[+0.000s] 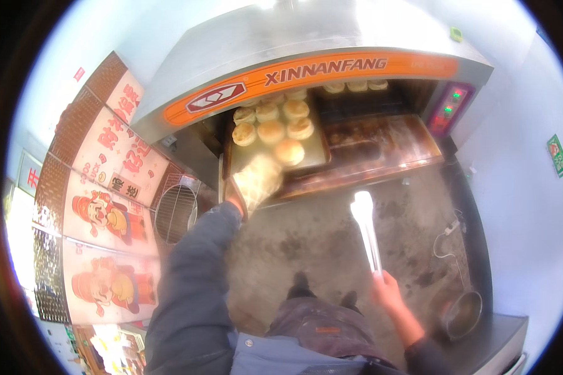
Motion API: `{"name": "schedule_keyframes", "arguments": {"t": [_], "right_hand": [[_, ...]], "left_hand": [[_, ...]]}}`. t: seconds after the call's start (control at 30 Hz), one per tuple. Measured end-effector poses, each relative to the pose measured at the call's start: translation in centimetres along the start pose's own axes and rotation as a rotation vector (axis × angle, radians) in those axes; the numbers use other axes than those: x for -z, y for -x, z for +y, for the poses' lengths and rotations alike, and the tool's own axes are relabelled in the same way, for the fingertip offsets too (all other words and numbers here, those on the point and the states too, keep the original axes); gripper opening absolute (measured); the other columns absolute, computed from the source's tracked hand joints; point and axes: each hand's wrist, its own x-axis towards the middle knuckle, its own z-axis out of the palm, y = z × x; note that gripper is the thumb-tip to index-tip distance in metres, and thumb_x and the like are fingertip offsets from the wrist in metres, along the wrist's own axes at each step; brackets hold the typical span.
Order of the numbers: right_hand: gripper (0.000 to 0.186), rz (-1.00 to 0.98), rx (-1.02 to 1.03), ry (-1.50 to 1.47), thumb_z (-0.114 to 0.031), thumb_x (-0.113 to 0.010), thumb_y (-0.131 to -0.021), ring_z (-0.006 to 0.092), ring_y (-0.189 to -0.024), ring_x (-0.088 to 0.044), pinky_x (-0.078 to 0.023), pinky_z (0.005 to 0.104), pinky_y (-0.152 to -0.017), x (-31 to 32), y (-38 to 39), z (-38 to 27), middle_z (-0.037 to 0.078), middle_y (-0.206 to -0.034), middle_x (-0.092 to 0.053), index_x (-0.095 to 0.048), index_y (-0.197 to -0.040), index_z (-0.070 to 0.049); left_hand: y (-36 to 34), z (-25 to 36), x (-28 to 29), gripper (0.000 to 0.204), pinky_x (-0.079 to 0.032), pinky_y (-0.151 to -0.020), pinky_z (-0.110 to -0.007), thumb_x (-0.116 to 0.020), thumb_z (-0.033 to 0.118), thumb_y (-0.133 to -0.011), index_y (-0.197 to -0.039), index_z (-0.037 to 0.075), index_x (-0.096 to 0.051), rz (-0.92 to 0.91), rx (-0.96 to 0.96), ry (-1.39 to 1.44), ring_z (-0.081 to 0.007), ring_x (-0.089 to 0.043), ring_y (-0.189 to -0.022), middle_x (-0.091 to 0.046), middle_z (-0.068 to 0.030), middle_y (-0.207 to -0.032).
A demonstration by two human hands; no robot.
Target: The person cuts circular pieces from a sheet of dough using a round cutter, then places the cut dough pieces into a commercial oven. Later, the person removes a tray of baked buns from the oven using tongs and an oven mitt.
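My left hand (256, 181) is covered by a pale patterned oven mitt, blurred by motion. It lies over the near left corner of a baking tray (316, 156) in the oven's mouth. Its fingers are hidden, so whether they grip the tray cannot be made out. Several round golden buns stand on that tray, the nearest bun (289, 152) just beyond the mitt. Low on the right, my right hand (386, 289) is closed round the handle end of metal tongs (368, 234). Their tips point toward the oven, apart from the tray, with nothing seen between them.
The steel deck oven (319, 37) has an orange front strip and a lit control panel (450, 109) at right. More buns (356, 86) sit deep inside. A round wire rack (176, 214) stands at left, a metal bowl (463, 315) and white cord (447, 253) at right.
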Motion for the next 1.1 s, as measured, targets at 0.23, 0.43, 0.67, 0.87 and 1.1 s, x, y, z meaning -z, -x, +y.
{"name": "schedule_keyframes", "arguments": {"t": [0.23,0.43,0.67,0.87,1.1], "right_hand": [[0.044,-0.043,-0.028,0.089,-0.043,-0.061,-0.107,0.0133,-0.052,-0.056,-0.044,0.0305,-0.049,3.9,-2.2,-7.5,0.004,-0.069,-0.062,-0.066,-0.127,-0.004],[0.039,-0.14,0.02,0.129,-0.04,-0.061,-0.106,0.0139,-0.051,-0.054,-0.043,0.0306,-0.049,3.4,-6.2,-14.7,0.003,-0.069,-0.061,-0.067,-0.129,-0.008],[0.039,-0.225,0.033,0.144,-0.04,-0.058,-0.108,0.0128,-0.048,-0.052,-0.039,0.0292,-0.045,-0.2,-12.1,-22.4,0.002,-0.069,-0.061,-0.065,-0.13,-0.009],[0.047,-0.084,0.096,0.363,-0.052,-0.064,-0.103,0.0137,-0.048,-0.051,-0.041,0.0317,-0.045,-1.9,-23.0,-28.2,0.002,-0.071,-0.061,-0.066,-0.123,-0.009],[0.047,-0.185,-0.039,0.294,-0.063,-0.066,-0.1,0.012,-0.055,-0.049,-0.04,0.0279,-0.046,-6.0,-35.3,-35.6,0.0,-0.073,-0.058,-0.061,-0.098,-0.017]], "left_hand": [[5.2,6.5,7.1,0.015,-0.054,-0.089,-0.037,-0.064,0.015,-0.091,-0.098,0.009,-0.076,-0.133,-0.043,-0.245,-0.0254,-0.068,-0.102,-0.071,-0.0071,-0.099],[7.9,9.4,10.0,0.014,-0.053,-0.084,-0.034,-0.066,0.012,-0.088,-0.097,0.012,-0.077,-0.117,-0.041,-0.324,-0.0217,-0.067,-0.099,-0.07,-0.0047,-0.097],[10.6,9.9,8.4,0.019,-0.052,-0.082,-0.035,-0.065,0.01,-0.087,-0.101,0.01,-0.078,0.029,0.028,-0.255,-0.0221,-0.066,-0.097,-0.069,-0.0064,-0.098],[10.4,10.1,6.4,0.022,-0.051,-0.086,-0.035,-0.062,0.013,-0.092,-0.108,0.007,-0.076,0.115,0.115,-0.141,-0.022,-0.065,-0.103,-0.069,-0.0077,-0.105],[10.7,11.3,5.1,0.027,-0.05,-0.093,-0.034,-0.058,0.017,-0.099,-0.118,0.004,-0.072,0.196,0.367,0.159,-0.021,-0.063,-0.11,-0.068,-0.009,-0.115]]}}
